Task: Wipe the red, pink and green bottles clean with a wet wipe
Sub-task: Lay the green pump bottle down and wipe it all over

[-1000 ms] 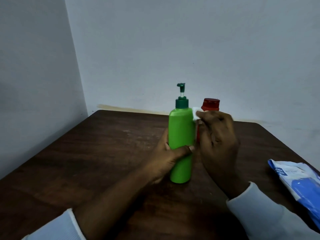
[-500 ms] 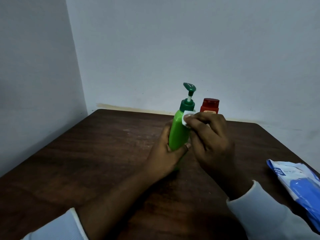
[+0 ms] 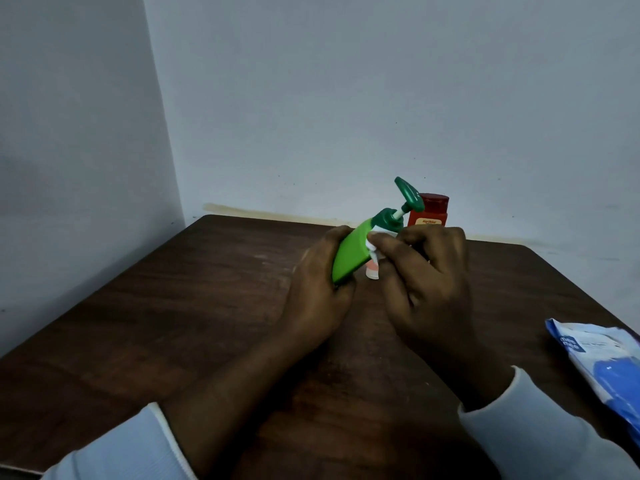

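Tilted further toward the upper right than a moment ago, the green bottle sits at frame centre, the left hand wrapped round its lower body. The right hand fingers pinch the wet wipe against its shoulder. It would be best to turn the bottle under the wipe with the grip firm. The red bottle stands behind, and the pink bottle peeks between the hands.

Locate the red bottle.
Head view: the red bottle stands near the far edge of the table, right of centre, behind the pump of the tilted green bottle.
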